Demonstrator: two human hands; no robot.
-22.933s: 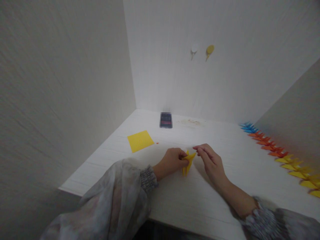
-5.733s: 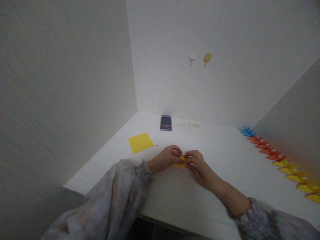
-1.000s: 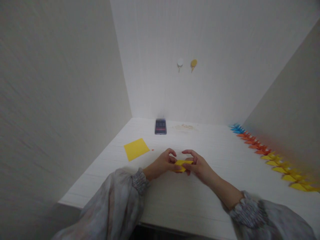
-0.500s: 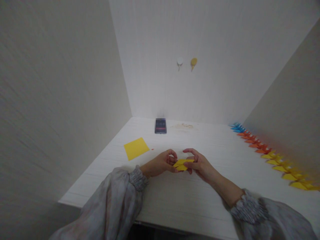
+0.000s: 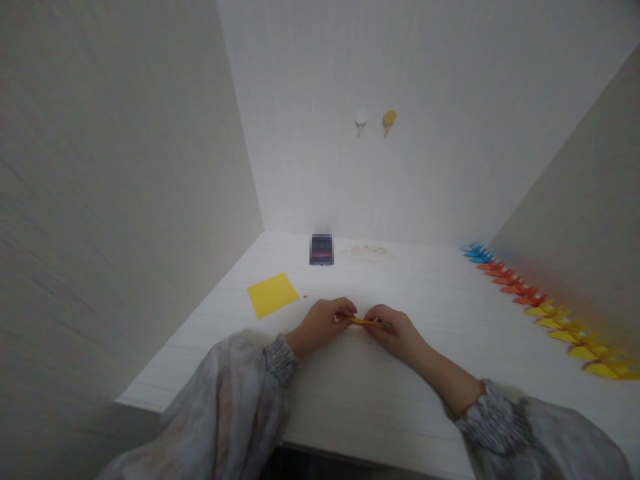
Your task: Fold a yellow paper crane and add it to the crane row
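A small folded piece of yellow origami paper [image 5: 361, 321] is stretched between my two hands, just above the table, and now shows nearly edge-on. My left hand [image 5: 327, 321] pinches its left end, a ring on one finger. On the other side my right hand [image 5: 397, 328] grips the right end, its fingers curled round and covering much of that end. To the left of my left hand lies a flat yellow sheet of paper [image 5: 273, 295], apart from both hands.
Along the right wall runs a row of folded paper birds: blue [image 5: 477, 253], orange-red [image 5: 510, 283] and yellow [image 5: 570, 333]. A dark pixelated object [image 5: 321, 250] stands at the back of the white table [image 5: 370, 400]. Two hooks [image 5: 389, 120] are fixed to the back wall.
The folded yellow paper has tilted from showing its face to nearly edge-on. My right fingers, partly lifted before, have closed round its end.
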